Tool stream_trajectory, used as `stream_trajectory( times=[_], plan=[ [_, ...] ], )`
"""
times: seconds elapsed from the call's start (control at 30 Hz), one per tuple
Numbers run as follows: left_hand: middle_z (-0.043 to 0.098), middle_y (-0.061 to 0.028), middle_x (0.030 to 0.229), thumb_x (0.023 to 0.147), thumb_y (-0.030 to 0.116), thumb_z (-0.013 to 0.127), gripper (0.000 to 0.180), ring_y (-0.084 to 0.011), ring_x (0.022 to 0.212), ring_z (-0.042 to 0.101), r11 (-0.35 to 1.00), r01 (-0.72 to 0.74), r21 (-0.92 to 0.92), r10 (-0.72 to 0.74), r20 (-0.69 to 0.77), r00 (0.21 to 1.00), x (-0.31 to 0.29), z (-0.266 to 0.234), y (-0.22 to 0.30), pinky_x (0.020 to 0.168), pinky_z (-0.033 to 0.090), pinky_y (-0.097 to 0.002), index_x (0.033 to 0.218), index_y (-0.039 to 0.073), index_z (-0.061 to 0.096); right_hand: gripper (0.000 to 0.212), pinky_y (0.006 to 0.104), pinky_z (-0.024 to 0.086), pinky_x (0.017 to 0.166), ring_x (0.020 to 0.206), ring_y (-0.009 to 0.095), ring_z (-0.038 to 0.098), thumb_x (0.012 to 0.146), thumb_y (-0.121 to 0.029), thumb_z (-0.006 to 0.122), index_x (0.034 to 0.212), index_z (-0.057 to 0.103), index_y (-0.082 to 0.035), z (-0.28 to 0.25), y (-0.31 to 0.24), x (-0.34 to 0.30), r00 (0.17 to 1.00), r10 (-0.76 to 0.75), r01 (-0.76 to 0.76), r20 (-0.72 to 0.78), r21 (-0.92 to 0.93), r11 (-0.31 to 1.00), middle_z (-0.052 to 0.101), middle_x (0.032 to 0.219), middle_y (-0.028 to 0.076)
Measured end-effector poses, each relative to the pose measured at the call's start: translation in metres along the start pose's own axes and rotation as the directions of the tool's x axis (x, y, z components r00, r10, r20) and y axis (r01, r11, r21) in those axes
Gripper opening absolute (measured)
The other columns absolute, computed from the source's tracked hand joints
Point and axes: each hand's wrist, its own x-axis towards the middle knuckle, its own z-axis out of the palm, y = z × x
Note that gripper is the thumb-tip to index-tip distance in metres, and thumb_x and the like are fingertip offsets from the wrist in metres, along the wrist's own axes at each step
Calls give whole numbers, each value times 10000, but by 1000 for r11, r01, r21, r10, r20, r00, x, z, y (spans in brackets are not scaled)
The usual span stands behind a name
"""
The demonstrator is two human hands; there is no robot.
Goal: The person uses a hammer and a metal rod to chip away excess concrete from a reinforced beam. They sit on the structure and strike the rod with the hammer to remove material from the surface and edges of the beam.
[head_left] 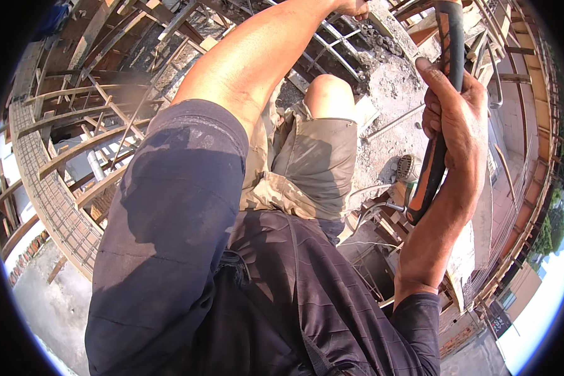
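Raised at the right, my right hand [457, 119] is wrapped round the long black-and-orange rubber grip of a tool [427, 178]. The grip stands nearly upright, its lower end beside my forearm. The tool's upper end runs out of the picture, so its head is hidden. My left arm reaches forward across my body to the upper edge. Only part of my left hand [353, 7] shows there, its fingers curled, near a metal bar grid [337, 41]. Whatever those fingers hold cannot be made out.
Rough broken concrete [388, 94] lies ahead of my bent knee [329, 95]. Crossing timber poles [100, 135] and a curved strip of wire mesh [50, 182] fill the left. A patterned sole [407, 168] shows below my right hand. Planks and bars line the right side.
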Motion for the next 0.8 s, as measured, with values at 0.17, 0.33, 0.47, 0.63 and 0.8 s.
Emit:
stream_trajectory(
  times=[0.17, 0.33, 0.47, 0.63, 0.8],
  plan=[
    [681, -165, 979, 988, 325, 554, 333, -277, 869, 636, 1000, -7, -8, 7, 15, 1000, 2, 1, 6, 762, 525, -398, 1157, 43, 604, 197, 214, 419, 522, 604, 78, 543, 963, -211, 593, 925, 573, -19, -78, -40, 15, 690, -717, 716, -99, -57, 696, 568, 793, 0],
    [677, -172, 987, 989, 325, 551, 342, -287, 885, 634, 999, 3, -34, -3, 15, 1000, 0, 6, -2, 783, 523, -407, 1166, 36, 598, 305, 268, 339, 439, 431, 63, 346, 960, -189, 596, 704, 447, -116, 18, -13, 38, 891, -267, 366, -368, 232, 901, 403, 564, -56],
    [675, -178, 993, 990, 325, 548, 349, -296, 897, 633, 1000, -11, -29, 11, 4, 1000, 5, 3, 1, 800, 521, -413, 1173, 31, 594, 317, 220, 292, 387, 426, 30, 368, 878, -261, 713, 734, 490, -88, 26, 48, 36, 992, 95, -92, 82, -47, 995, 432, 558, -58],
    [671, -185, 1001, 991, 326, 545, 358, -307, 913, 632, 999, 38, -33, -38, -12, 999, -9, 3, -16, 821, 520, -421, 1182, 25, 588, 304, 230, 334, 435, 472, 47, 423, 847, -286, 742, 770, 571, -47, 4, -20, -2, 998, -63, 63, -5, 59, 996, 481, 586, -34],
    [668, -193, 1009, 992, 326, 542, 368, -317, 929, 631, 1000, 25, -16, -25, 3, 1000, 3, 8, -1, 842, 518, -430, 1191, 19, 582, 217, 234, 283, 418, 417, 42, 347, 928, -202, 667, 782, 581, -67, -46, -55, 9, 854, -419, 520, -308, 465, 717, 396, 547, -59]
  ],
)
